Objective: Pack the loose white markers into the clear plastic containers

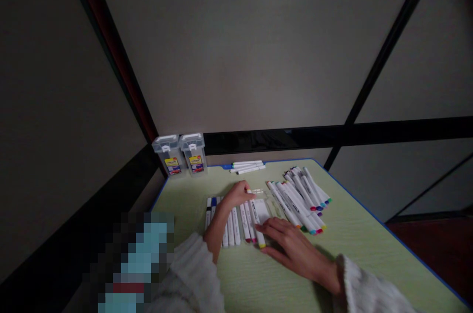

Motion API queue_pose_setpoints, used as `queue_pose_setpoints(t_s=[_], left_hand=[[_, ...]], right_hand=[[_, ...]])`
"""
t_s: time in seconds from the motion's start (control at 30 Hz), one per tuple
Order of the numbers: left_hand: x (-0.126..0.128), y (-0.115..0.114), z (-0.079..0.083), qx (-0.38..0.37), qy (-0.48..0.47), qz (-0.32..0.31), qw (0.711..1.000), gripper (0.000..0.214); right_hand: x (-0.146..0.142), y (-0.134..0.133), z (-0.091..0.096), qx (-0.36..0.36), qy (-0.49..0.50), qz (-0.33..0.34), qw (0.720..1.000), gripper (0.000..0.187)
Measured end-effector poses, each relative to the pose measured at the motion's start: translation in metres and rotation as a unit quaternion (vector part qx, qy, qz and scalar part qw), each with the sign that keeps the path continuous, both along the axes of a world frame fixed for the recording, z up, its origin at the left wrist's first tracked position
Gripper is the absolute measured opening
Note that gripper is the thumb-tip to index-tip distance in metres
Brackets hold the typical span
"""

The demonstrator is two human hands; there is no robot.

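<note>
A white marker with a yellow end (260, 240) lies slantwise over a clear plastic tray (276, 207). My left hand (236, 195) reaches across the tray, its fingers closed at the marker's far end. At the near end, my right hand (290, 244) has its thumb and fingertips on the same marker. Several white markers (231, 226) stand side by side in the tray, some partly hidden by my left forearm. Just left of the yellow-ended one is a row of markers with dark red and pink ends (245, 224).
Right of the tray, loose markers with coloured ends lie in a near pile (295, 207) and a far pile (308, 187). A few more markers (248, 167) rest at the table's (244, 278) back edge. Two lidded clear containers (169, 157) stand at the back left, before a wall.
</note>
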State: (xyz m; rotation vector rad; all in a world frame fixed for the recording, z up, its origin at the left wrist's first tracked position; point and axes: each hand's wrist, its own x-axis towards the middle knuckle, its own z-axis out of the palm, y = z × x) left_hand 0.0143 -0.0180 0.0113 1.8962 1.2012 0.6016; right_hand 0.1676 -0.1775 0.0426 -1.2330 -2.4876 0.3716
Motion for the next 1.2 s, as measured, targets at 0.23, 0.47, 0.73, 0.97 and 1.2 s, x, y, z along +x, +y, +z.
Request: queue_pose_setpoints(t_s=[0.23, 0.47, 0.73, 0.97, 1.2], left_hand=[[0.0002, -0.0017, 0.003, 0.008, 0.002, -0.001, 1.0, 0.017], [-0.0006, -0.0008, 0.0026, 0.007, -0.009, -0.006, 1.0, 0.018], [-0.001, -0.0003, 0.0011, -0.001, -0.022, -0.014, 1.0, 0.02], [-0.0022, -0.0007, 0.0023, -0.006, -0.024, -0.021, 0.999, 0.023], [-0.0049, 0.0015, 0.0005, -0.017, -0.042, -0.035, 0.998, 0.024]], right_hand=[[-0.0005, -0.0004, -0.0003, 0.0, 0.0, -0.003, 1.0, 0.036], [-0.0009, 0.0004, -0.0005, -0.001, 0.006, -0.005, 1.0, 0.035], [-0.002, -0.0003, -0.0033, 0.006, 0.025, -0.003, 1.0, 0.038], [-0.0022, -0.0015, -0.0044, 0.01, 0.022, -0.003, 1.0, 0.037], [-0.0035, -0.0016, -0.0053, 0.0, 0.019, 0.001, 1.0, 0.031]])
